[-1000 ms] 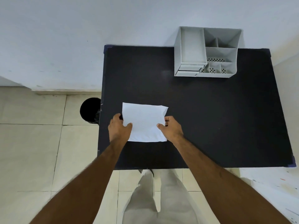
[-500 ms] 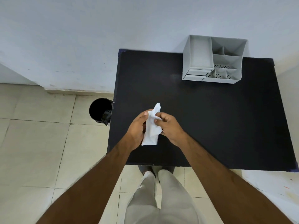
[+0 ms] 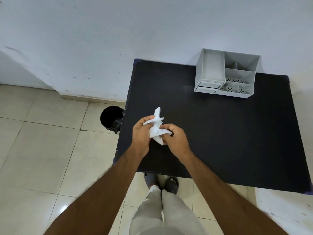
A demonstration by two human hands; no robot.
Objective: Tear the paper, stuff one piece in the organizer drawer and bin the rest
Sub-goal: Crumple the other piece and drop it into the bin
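Note:
A crumpled white paper (image 3: 156, 128) is held above the near left part of the black table (image 3: 220, 133). My left hand (image 3: 141, 134) grips its left side and my right hand (image 3: 176, 139) grips its right side, the sheet twisted and ragged between them. The grey organizer (image 3: 225, 75) stands at the table's far edge against the wall, its small drawer (image 3: 207, 86) at the front left looking slightly pulled out. A black bin (image 3: 111, 118) stands on the floor just left of the table.
A pale wall runs behind the table. Beige floor tiles lie to the left and below. My legs and dark sandals (image 3: 171, 184) are at the table's near edge. A white surface (image 3: 284, 211) shows at the lower right.
The flat sheet was lifted off the table, bunched between both hands and is now twisted and pulled apart. The view has shifted left.

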